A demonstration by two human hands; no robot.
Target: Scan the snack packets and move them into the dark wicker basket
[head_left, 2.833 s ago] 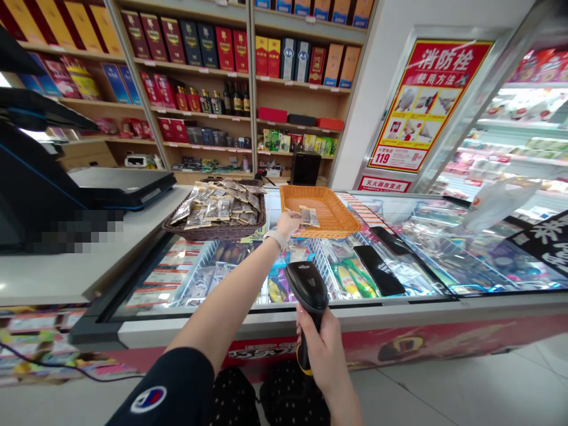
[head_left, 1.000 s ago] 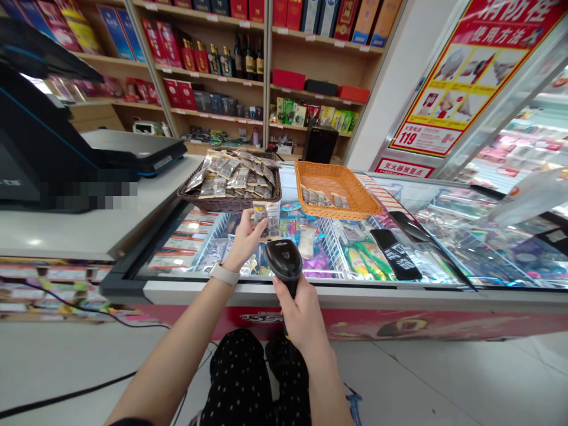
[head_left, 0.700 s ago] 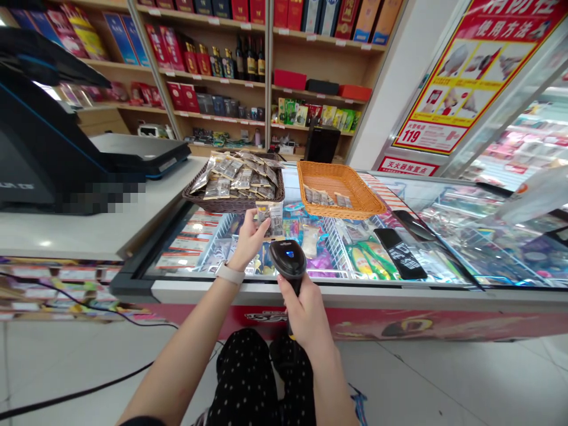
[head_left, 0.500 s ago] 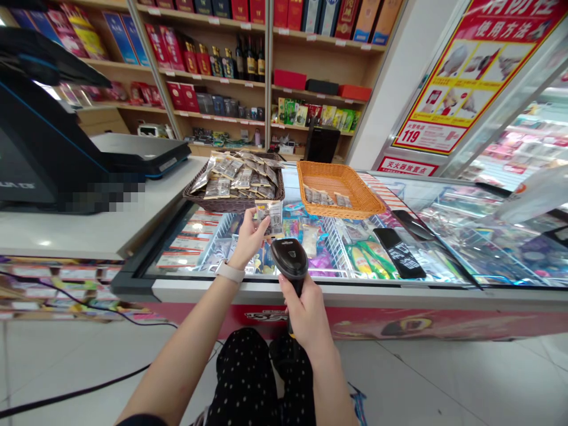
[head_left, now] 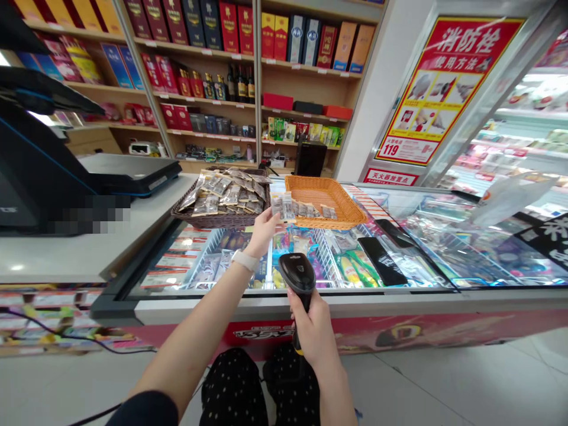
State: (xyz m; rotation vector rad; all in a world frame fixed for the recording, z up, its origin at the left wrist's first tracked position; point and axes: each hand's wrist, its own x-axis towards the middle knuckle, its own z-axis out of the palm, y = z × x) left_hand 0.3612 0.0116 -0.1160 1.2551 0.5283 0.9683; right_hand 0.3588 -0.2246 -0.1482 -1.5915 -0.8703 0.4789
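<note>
My left hand [head_left: 265, 229] is closed on a small clear snack packet [head_left: 284, 207] with dark contents. It holds the packet at the near left edge of the orange wicker basket [head_left: 350, 198], in which several similar packets [head_left: 308, 210] lie. To the left, a dark brown wicker basket [head_left: 195, 220] is heaped with packets [head_left: 235, 186] of the same kind. My right hand [head_left: 313, 322] is wrapped round the handle of a black barcode scanner [head_left: 298, 272], upright over the freezer's front edge, its head tilted away from me.
Both baskets stand on a glass-topped chest freezer [head_left: 190, 305]. Two dark phones, one a black phone [head_left: 382, 261], lie on the glass at right. A scale [head_left: 126, 171] stands on the white counter [head_left: 39, 254]. Shelves [head_left: 199, 50] with boxes and bottles rise behind.
My left hand has carried the packet up and to the right, from beside the dark basket to the orange basket's edge. The scanner stays in my right hand. The view has tilted up slightly.
</note>
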